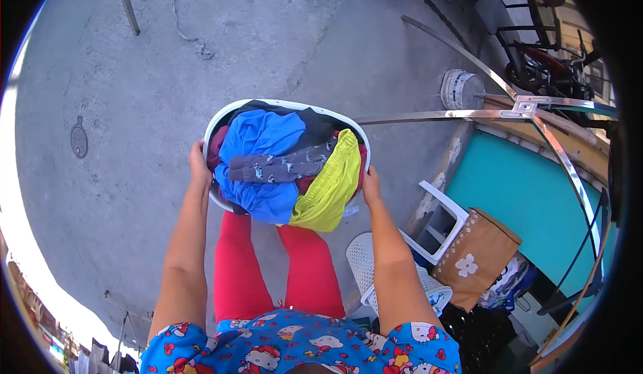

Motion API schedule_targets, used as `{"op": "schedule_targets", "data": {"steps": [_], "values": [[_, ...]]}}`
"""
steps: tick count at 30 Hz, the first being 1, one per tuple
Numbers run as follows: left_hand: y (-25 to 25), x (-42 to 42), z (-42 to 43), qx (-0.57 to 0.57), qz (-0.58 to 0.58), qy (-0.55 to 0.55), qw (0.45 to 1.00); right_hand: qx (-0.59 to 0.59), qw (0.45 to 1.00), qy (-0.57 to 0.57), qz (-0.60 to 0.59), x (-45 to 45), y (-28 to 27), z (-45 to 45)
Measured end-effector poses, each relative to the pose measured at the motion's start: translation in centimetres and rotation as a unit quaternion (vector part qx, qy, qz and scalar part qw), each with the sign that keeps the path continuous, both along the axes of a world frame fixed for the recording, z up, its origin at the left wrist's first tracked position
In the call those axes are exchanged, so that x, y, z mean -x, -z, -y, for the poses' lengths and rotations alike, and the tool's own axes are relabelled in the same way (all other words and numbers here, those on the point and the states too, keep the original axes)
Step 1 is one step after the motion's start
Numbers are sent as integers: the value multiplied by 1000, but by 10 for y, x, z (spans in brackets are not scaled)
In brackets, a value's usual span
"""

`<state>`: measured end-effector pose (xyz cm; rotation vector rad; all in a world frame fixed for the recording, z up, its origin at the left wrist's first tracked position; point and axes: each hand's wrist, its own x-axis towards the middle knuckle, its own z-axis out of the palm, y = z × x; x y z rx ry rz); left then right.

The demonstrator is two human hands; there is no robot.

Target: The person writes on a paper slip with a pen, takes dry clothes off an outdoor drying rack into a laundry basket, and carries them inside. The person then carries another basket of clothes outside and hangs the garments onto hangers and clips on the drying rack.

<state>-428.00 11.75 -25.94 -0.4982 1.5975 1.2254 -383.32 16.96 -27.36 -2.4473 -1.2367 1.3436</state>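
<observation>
A white-rimmed oval laundry basket (268, 102) is held up in front of my body, filled with clothes. My left hand (199, 165) grips its left side, and my right hand (371, 185) holds the right side; the fingers are partly hidden by the basket. Inside lie a blue garment (260, 135), a dark grey patterned piece (281, 165) across the middle, and a yellow-green garment (329, 190) that hangs over the near right rim. Black and maroon cloth shows around them.
Metal poles meet at a joint (528, 107) on the right, near a white bucket (462, 90). Lower right are a white perforated basket (365, 267), a white stool (447, 223), a brown flowered bag (477, 253) and a teal panel (516, 180). Motorcycles stand at the upper right.
</observation>
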Motion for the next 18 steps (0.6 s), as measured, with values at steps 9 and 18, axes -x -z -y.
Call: {"op": "schedule_targets", "data": {"steps": [9, 18], "values": [[1, -13, -13, 146, -290, 182, 928, -94, 985, -28, 139, 24, -44, -29], [-159, -88, -83, -123, -568, 463, 670, -48, 988, -106, 104, 174, -154, -21]]}}
